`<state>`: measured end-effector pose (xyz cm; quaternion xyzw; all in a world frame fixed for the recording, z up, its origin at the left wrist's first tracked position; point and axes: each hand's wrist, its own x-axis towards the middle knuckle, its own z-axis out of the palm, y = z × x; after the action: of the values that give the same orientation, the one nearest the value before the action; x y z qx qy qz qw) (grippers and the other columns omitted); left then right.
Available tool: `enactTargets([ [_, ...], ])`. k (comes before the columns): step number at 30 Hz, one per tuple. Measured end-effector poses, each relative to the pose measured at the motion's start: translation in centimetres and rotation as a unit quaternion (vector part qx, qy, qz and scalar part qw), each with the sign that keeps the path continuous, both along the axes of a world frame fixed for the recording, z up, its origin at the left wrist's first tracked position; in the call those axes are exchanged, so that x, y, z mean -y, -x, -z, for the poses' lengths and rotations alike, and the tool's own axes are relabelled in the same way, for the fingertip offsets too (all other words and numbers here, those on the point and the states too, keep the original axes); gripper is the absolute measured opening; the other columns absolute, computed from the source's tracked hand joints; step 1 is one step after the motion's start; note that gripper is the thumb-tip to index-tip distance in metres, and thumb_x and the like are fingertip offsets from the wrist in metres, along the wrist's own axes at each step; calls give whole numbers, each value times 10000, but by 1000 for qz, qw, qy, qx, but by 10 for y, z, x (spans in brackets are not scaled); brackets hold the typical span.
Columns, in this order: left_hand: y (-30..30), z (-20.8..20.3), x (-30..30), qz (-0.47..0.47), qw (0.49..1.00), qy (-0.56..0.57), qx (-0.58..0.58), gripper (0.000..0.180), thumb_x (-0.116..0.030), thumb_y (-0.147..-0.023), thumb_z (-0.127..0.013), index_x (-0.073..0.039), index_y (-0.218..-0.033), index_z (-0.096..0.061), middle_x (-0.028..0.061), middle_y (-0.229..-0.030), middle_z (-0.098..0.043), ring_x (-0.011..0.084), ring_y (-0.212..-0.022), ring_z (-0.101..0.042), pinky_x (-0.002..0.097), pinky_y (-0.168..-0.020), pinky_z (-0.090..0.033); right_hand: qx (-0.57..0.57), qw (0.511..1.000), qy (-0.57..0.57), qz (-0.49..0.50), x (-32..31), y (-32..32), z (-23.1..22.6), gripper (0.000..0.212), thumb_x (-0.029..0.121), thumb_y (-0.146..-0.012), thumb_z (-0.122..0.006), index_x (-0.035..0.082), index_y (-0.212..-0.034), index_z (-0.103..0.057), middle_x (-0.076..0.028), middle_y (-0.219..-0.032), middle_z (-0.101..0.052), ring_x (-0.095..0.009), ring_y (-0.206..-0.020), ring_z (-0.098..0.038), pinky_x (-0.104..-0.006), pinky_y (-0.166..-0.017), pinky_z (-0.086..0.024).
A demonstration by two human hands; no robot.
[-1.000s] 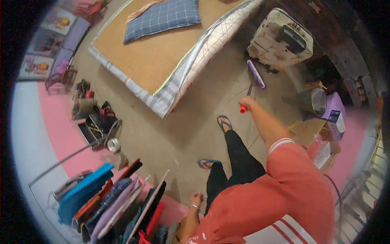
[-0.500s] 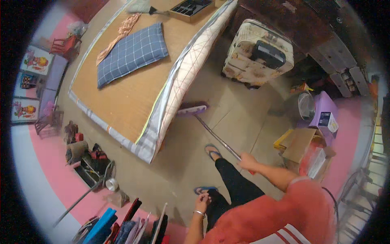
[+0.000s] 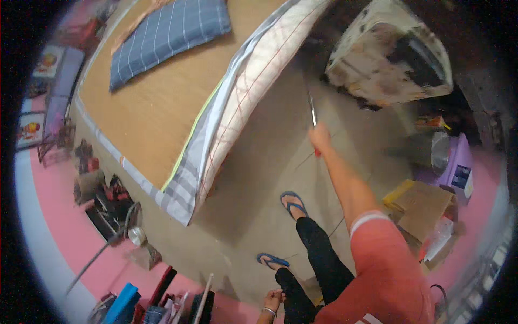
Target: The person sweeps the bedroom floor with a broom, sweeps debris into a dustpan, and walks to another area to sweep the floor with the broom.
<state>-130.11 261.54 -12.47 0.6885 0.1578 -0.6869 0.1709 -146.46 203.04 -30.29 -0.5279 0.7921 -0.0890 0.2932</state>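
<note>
1. The metal stick (image 3: 313, 114) is beyond the right edge of the bed (image 3: 140, 129), above the floor (image 3: 248, 183), in the stretch between that edge and the pale suitcase (image 3: 367, 65).
2. From the right hand (image 3: 320, 137) it points forward, away from the person, its long axis leaning slightly left toward the bed's right edge; the far end is lost in blur.
3. The right hand is the nearer; its grip wraps round the stick just ahead of the red end (image 3: 317, 153).
4. The left hand (image 3: 274, 298) is well apart, low beside the left leg (image 3: 295, 296), fingers curled; whether its grip has hold of anything, I cannot tell.
5. Counted: one stick, one bed, one suitcase, one checked pillow (image 3: 170, 40) on the bed, two blue sandals (image 3: 294, 204) right of the bed's near corner.
</note>
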Motion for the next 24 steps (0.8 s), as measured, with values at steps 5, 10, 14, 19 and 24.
enactTargets([
  [5,26,17,1,-69,997,-22,-15,190,-154,-830,-524,5,-936,-524,114,-811,-579,181,-700,-580,289,-639,-502,83,993,-37,-78,60,-71,73,276,170,-652,-529,-95,-725,-543,-256,-642,-556,-363,-615,-581,-418,-549,-454],
  [10,67,26,5,-168,984,47,-38,164,-118,-825,-518,7,-931,-533,100,-829,-592,186,-771,-582,282,-693,-486,143,989,-35,-13,-11,-86,130,263,149,-672,-537,-80,-801,-521,-241,-689,-565,-379,-671,-574,-416,-583,-460],
  [14,84,32,-5,-154,984,65,-69,152,-102,-828,-499,4,-932,-533,98,-822,-593,180,-787,-581,272,-711,-477,55,987,-3,-149,-83,-67,155,242,109,-687,-522,-65,-849,-477,-241,-748,-565,-381,-715,-563,-420,-628,-455],
  [19,82,29,-29,-131,989,15,-60,152,-104,-837,-476,-3,-933,-537,84,-824,-595,165,-748,-575,264,-692,-476,-38,904,-103,-412,-147,-56,121,301,125,-705,-527,-23,-937,-405,-240,-786,-556,-396,-753,-545,-451,-642,-436],
  [24,57,17,-61,-219,968,106,-63,152,-120,-832,-500,-2,-919,-538,65,-789,-591,153,-696,-572,260,-638,-482,-30,854,-138,-500,-227,-63,42,210,72,-735,-471,11,-924,-403,-225,-814,-556,-388,-779,-544,-459,-666,-426],
])
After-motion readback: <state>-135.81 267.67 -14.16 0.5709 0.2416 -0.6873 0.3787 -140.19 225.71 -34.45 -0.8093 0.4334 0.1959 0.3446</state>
